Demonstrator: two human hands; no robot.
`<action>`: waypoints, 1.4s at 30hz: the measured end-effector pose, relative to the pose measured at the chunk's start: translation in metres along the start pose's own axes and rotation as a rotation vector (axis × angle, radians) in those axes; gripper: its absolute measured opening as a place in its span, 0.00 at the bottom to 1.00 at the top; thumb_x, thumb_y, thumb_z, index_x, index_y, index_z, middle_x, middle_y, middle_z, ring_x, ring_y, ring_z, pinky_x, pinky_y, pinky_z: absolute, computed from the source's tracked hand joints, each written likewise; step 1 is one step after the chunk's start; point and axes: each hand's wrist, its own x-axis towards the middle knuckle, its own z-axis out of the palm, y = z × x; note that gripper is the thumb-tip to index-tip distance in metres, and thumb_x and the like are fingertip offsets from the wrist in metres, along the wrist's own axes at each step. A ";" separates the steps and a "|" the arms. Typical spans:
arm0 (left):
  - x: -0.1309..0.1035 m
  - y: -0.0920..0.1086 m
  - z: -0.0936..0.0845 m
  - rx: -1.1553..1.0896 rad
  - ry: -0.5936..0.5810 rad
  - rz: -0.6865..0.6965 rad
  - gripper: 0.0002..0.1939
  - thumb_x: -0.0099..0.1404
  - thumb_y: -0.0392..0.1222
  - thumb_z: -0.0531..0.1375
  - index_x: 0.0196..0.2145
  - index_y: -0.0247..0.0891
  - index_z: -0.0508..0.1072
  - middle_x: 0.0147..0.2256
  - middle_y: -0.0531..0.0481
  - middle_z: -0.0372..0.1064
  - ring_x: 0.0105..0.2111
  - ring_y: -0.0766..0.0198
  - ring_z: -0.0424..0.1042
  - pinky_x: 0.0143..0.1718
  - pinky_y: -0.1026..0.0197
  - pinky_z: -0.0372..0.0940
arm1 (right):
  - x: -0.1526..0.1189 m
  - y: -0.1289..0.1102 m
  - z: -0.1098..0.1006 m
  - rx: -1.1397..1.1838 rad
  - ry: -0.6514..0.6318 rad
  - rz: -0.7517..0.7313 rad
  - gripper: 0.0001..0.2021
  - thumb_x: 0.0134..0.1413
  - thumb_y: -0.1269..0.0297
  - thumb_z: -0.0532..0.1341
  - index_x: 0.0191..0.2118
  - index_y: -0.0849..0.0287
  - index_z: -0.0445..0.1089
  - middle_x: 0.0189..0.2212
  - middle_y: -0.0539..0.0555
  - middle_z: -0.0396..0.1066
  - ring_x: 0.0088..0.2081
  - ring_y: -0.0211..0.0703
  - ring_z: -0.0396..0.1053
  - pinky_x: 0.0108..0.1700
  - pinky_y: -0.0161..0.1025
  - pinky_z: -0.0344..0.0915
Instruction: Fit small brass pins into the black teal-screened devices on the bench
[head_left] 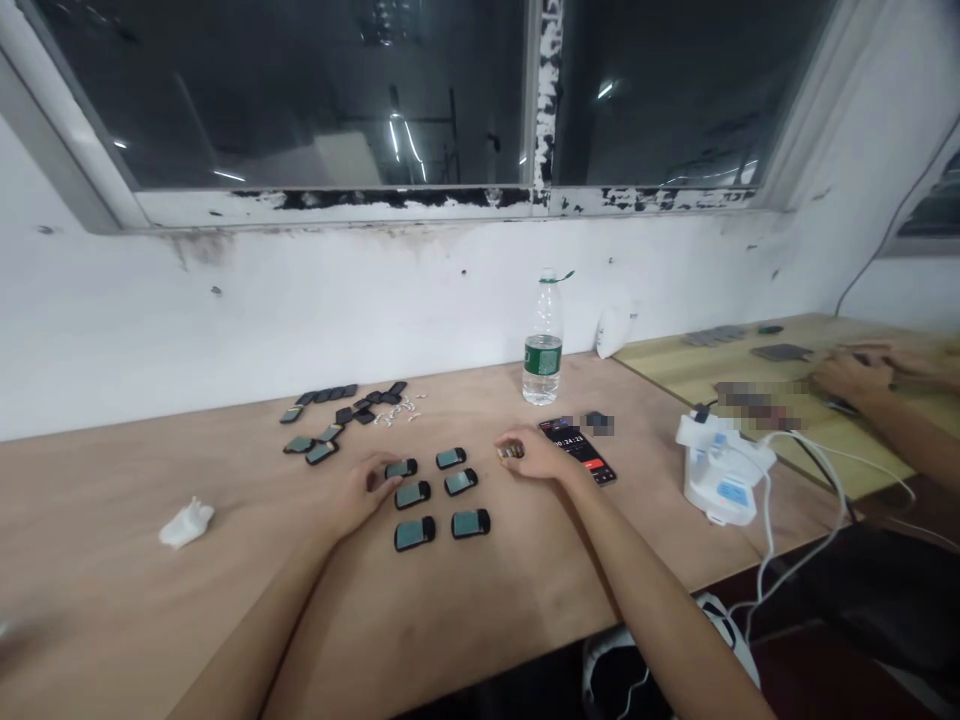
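The far-left screened device (403,467) is reached by the left hand (358,497), its left end set between the bent thumb and fingers; whether it is pinched or only touched cannot be told. By the right hand (538,453), small shiny pieces (511,452) are held in curled fingers, above the wooden table (337,620). With the far-left device, five other screened devices (460,482) are laid flat in two columns of three between the hands. Farther back on the left, more dark cases (330,394) are scattered, with small white pieces (390,411) strewn beside them. Just beside the right hand, a smartphone (592,468) is laid with its display lit. Behind it a water bottle (542,360) is stood upright, and crumpled white tissue (186,523) is left on the far left.
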 end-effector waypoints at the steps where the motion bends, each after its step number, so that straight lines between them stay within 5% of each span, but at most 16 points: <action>1: 0.000 0.000 0.000 0.003 -0.005 0.001 0.20 0.67 0.56 0.58 0.49 0.41 0.75 0.46 0.46 0.75 0.39 0.55 0.74 0.43 0.54 0.70 | 0.000 0.000 0.000 -0.002 0.009 -0.005 0.16 0.47 0.72 0.67 0.45 0.59 0.80 0.45 0.58 0.79 0.45 0.50 0.76 0.51 0.43 0.71; 15: 0.000 -0.006 0.005 -0.007 -0.013 -0.014 0.18 0.67 0.56 0.58 0.47 0.42 0.70 0.36 0.51 0.74 0.31 0.59 0.71 0.35 0.57 0.67 | 0.000 0.000 0.001 -0.042 0.010 0.000 0.14 0.48 0.72 0.68 0.43 0.59 0.80 0.43 0.59 0.78 0.46 0.51 0.74 0.52 0.44 0.69; 18: -0.001 -0.007 0.009 -0.086 0.006 -0.039 0.18 0.65 0.56 0.60 0.44 0.42 0.63 0.42 0.50 0.74 0.30 0.61 0.71 0.35 0.57 0.67 | 0.001 0.001 0.001 -0.033 0.016 -0.020 0.13 0.49 0.72 0.67 0.42 0.59 0.80 0.42 0.58 0.78 0.44 0.50 0.74 0.51 0.43 0.69; 20: -0.001 -0.009 0.013 -0.132 0.041 -0.062 0.20 0.63 0.58 0.62 0.40 0.42 0.60 0.46 0.48 0.73 0.33 0.61 0.73 0.37 0.57 0.69 | 0.001 0.002 0.002 -0.041 0.009 -0.027 0.12 0.49 0.72 0.67 0.41 0.60 0.80 0.41 0.58 0.78 0.43 0.49 0.74 0.51 0.43 0.69; 23: 0.001 -0.014 0.016 -0.094 0.104 -0.092 0.21 0.63 0.60 0.61 0.37 0.42 0.60 0.39 0.49 0.72 0.35 0.57 0.73 0.37 0.55 0.69 | 0.002 0.003 0.002 -0.059 0.009 -0.038 0.11 0.49 0.71 0.68 0.40 0.61 0.80 0.40 0.58 0.77 0.43 0.49 0.74 0.51 0.43 0.69; 30: 0.013 -0.020 0.001 0.117 0.412 0.103 0.19 0.73 0.52 0.47 0.25 0.44 0.55 0.26 0.50 0.61 0.29 0.55 0.64 0.34 0.52 0.64 | 0.001 0.004 0.003 -0.036 0.015 -0.060 0.10 0.49 0.73 0.67 0.40 0.60 0.80 0.41 0.58 0.78 0.43 0.49 0.74 0.51 0.44 0.69; 42: 0.008 -0.008 0.005 0.093 0.414 -0.003 0.24 0.70 0.56 0.53 0.22 0.44 0.49 0.21 0.56 0.49 0.23 0.61 0.56 0.26 0.59 0.54 | 0.003 0.005 0.004 -0.050 0.014 -0.060 0.10 0.50 0.73 0.67 0.40 0.60 0.79 0.40 0.57 0.77 0.41 0.47 0.73 0.48 0.41 0.69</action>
